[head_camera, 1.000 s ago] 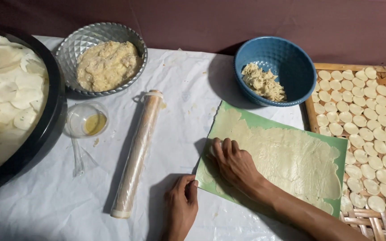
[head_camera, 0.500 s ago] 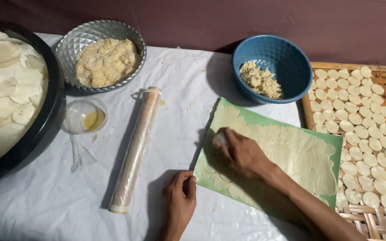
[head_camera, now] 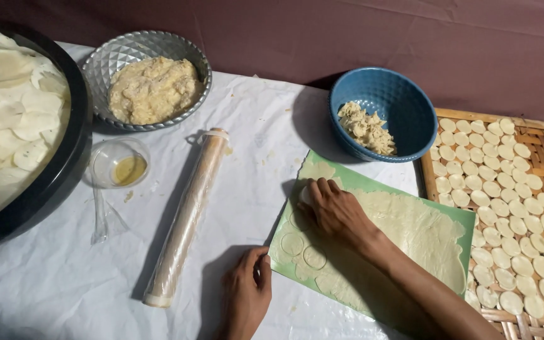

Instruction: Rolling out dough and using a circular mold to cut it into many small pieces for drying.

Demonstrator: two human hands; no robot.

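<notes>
Dough sheet (head_camera: pixel 410 233), pale and rolled thin, lies on one green mat (head_camera: pixel 373 186) on the white cloth (head_camera: pixel 51 283), between the rolling pin and the woven tray. Right hand (head_camera: pixel 334 211) presses down on the sheet's upper-left part, fingers curled over a small round object that is mostly hidden under the palm; what it is cannot be told. Three round cut outlines (head_camera: pixel 303 250) are visible in the dough just below that hand, toward the mat's left edge. Left hand (head_camera: pixel 247 296) rests on the cloth at the mat's lower-left corner, fingers bent and touching the mat's edge, holding nothing else. One rolling pin (head_camera: pixel 187 217), wrapped in clear film, lies just left of the mat, running from upper right to lower left. One blue bowl (head_camera: pixel 410 101) stands just above the mat and holds a small heap of crumbly dough scraps (head_camera: pixel 366 128). One woven tray (head_camera: pixel 536 141) at the right carries many small pale dough discs (head_camera: pixel 505 208) in close rows, too many to count reliably. One small clear cup (head_camera: pixel 119 162) left of the pin holds a little yellow liquid, with a scrap of clear film (head_camera: pixel 105 217) below it. One patterned metal bowl (head_camera: pixel 127 53) at the top holds a large mound of pale yellow dough (head_camera: pixel 152 88). One large black tray (head_camera: pixel 73 145) at the far left is piled with thin pale round sheets (head_camera: pixel 14 119), count unclear.
</notes>
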